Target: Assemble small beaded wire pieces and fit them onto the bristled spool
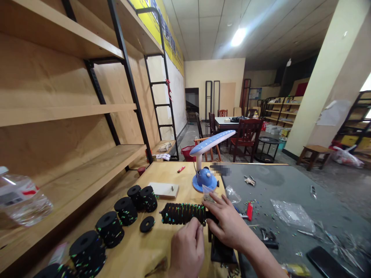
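A horizontal row of black discs with coloured flecks (182,213) lies strung together on the wooden table (162,173). My right hand (227,222) rests over the row's right end, fingers spread on it. My left hand (187,249) is curled at the row's near right part, fingertips touching the discs. A black fixture (222,251) sits under my right wrist. Several stacks of the same black discs (126,210) run along the table's left edge, and one loose disc (147,224) lies flat beside them.
A blue and white desk lamp (204,177) stands behind the row, a white block (164,189) to its left. A grey mat (290,193) holds plastic bags (292,214), a red tool (249,211) and scraps. A plastic bottle (20,199) lies on the left shelf.
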